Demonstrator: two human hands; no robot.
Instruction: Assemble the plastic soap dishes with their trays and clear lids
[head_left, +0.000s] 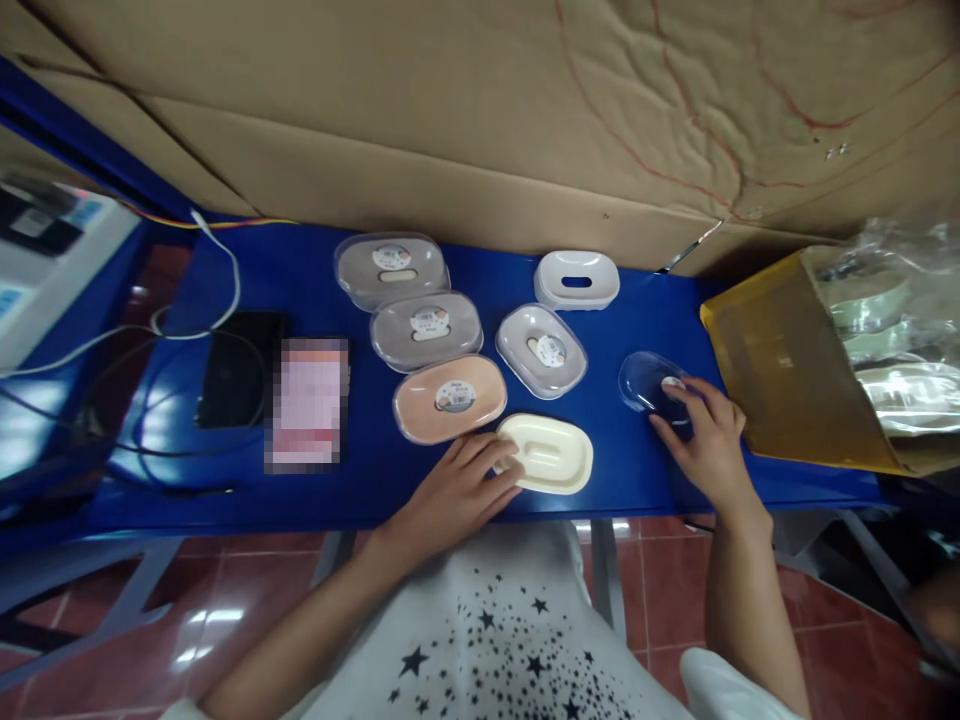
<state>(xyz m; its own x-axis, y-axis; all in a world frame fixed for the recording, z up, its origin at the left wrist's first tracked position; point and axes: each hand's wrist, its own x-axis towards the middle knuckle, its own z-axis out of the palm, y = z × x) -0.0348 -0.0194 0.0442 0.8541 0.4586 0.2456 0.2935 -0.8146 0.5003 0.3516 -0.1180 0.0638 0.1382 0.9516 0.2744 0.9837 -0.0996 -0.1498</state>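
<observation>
My left hand grips the left end of a cream oval soap dish lying near the table's front edge. Off to the right, my right hand has its thumb and fingers closed on the near right edge of a clear plastic lid with a round sticker. Just beyond my left hand lies a peach soap dish under a labelled clear lid. Two grey lidded dishes, one middle and one far, sit behind it. Another grey lidded dish is behind the cream one.
A white slotted dish stands at the back. At right, an open cardboard box holds several plastic-wrapped dishes. A pixelated phone-like object, a black device and loose cables occupy the left. Cardboard walls the back.
</observation>
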